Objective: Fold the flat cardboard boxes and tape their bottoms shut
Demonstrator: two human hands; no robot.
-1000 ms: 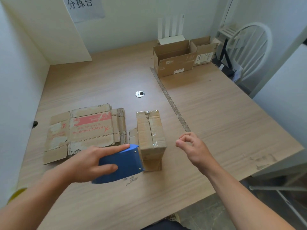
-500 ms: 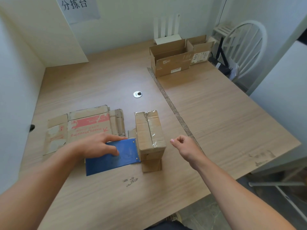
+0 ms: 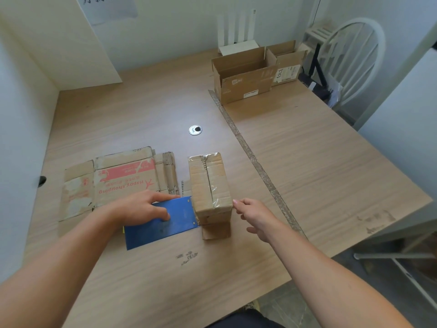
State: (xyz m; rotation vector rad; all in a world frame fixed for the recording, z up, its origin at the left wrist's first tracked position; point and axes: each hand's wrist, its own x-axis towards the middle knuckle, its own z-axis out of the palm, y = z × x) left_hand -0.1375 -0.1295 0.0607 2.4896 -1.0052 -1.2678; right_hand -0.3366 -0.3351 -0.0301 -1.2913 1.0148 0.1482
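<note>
Taped box point(image 3: 209, 183) at loosely curled fingers point(image 3: 237, 203) of right hand point(image 3: 256, 216); left hand point(image 3: 142, 209) flat, fingers apart, on blue tape dispenser point(image 3: 165, 229).

Pale wood-grain table point(image 3: 307, 162) set into a white-walled corner. Near its middle, a round metal cable grommet point(image 3: 195, 130); just right of that, a worn strip of tape point(image 3: 250, 157) running diagonally from far side to near edge. At the back, against the wall, a white router point(image 3: 237, 47) with upright antennas. Beyond the far right corner, a white spindle-back chair point(image 3: 360, 20). High on the wall, a paper sign point(image 3: 111, 5), cut off by the frame. Dark scuff marks point(image 3: 188, 256) near the front edge.
</note>
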